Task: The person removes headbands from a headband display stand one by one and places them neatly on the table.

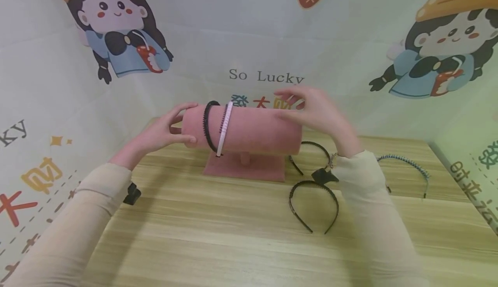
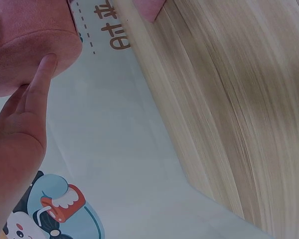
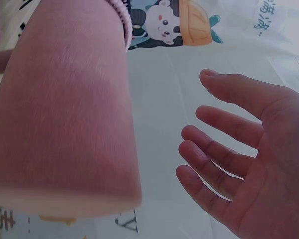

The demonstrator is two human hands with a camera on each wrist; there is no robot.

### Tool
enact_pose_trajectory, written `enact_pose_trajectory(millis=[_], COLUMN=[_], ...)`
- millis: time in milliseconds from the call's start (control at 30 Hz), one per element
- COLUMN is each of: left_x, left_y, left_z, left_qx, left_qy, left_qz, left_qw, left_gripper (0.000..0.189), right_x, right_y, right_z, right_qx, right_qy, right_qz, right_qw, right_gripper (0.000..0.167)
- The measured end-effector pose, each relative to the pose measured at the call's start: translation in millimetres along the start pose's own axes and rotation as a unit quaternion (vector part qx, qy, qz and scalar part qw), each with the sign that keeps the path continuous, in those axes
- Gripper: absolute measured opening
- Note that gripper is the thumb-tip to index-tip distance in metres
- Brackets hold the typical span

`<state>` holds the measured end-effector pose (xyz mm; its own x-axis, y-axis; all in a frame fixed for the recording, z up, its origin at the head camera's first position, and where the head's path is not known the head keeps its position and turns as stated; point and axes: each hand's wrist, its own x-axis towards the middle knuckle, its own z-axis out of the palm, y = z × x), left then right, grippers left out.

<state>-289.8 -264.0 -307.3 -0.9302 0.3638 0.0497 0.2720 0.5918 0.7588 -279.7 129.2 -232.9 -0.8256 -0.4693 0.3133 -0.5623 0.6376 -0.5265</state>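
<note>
The biggest thing here is the wooden worktop (image 1: 218, 235). Near its far edge, in the middle, is a fat pink roll (image 1: 264, 129) on a flat pink foot (image 1: 245, 172). The roll lies on its side, so its long way runs from left to right, about level. One round end points to each hand. The foot lifts it up, I think so that bands can go around it without bumping the wood.

The left hand (image 1: 167, 127) grips the left end, thumb in front and fingers on the top and the round end. It looks like this keeps the roll from wobbling. The right hand (image 1: 311, 110) is spread wide by the other end, holding nothing, with a gap between them.

A black headband (image 1: 205, 125) and a pale pink headband (image 1: 225, 127) sit over the roll, side by side, nearer the left end. They cross its long way, so its round shape can carry them.

Down on the right, a dark headband (image 1: 307, 183) lies flat, its tips pointing to the person. A blue headband (image 1: 406, 160) lies farther right. Smallest is a black bow (image 1: 324, 176).
</note>
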Motion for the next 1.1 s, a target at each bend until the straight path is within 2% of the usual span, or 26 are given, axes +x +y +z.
enact_pose_trajectory(millis=[200,433,733,1100], left_x=[-0.2,0.6,1.4,0.7], left_y=[1.4,0.5,-2.9,-3.2], left_z=[0.0,0.3,0.5,1.4], left_qx=[0.0,0.005,-0.003,-0.006], left_qy=[-0.001,-0.002,-0.001,-0.002], left_qz=[-0.002,0.001,0.007,0.015], left_qw=[1.0,1.0,1.0,0.9999], left_gripper=[0.089,0.088,0.088,0.084], right_x=[19.1,33.6,42.8,46.9], right_y=[-14.5,-23.7,-36.3,-43.3], right_z=[13.5,35.7,79.4,104.5], right_qx=[0.007,0.041,0.093,0.058], right_qy=[0.006,0.016,0.058,0.088], right_qz=[0.007,0.01,-0.002,-0.003], right_qw=[0.9999,0.999,0.994,0.9945], right_gripper=[0.055,0.058,0.062,0.068])
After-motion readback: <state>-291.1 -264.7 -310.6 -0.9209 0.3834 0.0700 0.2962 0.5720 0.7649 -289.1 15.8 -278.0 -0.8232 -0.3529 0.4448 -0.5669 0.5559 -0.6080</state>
